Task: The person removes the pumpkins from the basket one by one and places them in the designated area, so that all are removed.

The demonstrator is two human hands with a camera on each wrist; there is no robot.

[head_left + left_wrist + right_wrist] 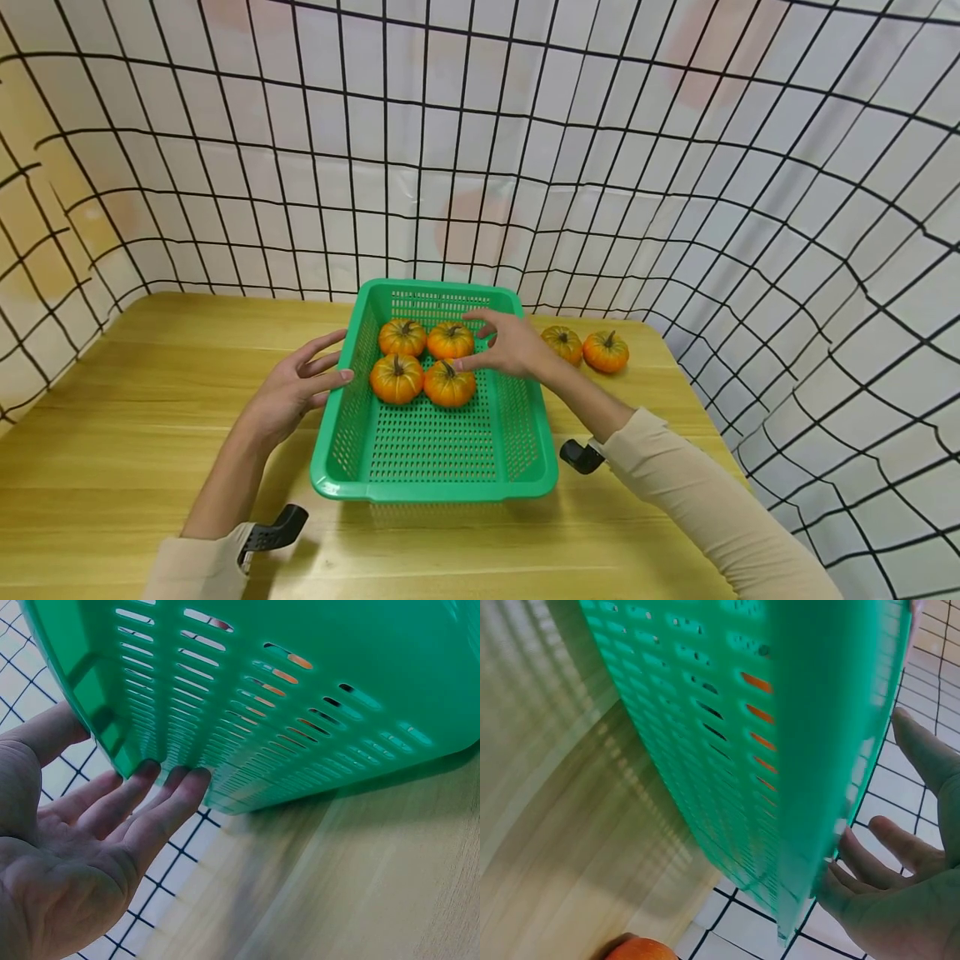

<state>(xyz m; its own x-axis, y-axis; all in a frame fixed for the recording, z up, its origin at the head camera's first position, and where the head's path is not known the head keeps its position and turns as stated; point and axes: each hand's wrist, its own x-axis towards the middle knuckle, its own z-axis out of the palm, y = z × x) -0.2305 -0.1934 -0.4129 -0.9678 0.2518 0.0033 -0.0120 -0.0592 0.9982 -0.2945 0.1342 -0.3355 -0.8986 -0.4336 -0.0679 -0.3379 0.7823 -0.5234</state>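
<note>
A green plastic basket (435,490) with slotted walls holds several small orange pumpkins in its far half. My left hand (288,392) grips the basket's left side, the thumb over the rim and the fingers against the outer wall below it, as the left wrist view shows. Over the basket's right wall reaches my right hand (506,343), thumb and fingers spread apart with nothing between them. Its thumb tip overlaps the near right pumpkin (450,388) in the head view, and its fingers extend beside the far right pumpkin (447,337).
Two more pumpkins, one partly behind my right wrist (561,342) and one farther right (606,352), sit on the wooden table (165,400) outside the basket. A black wire grid (405,167) stands behind the table and along its sides.
</note>
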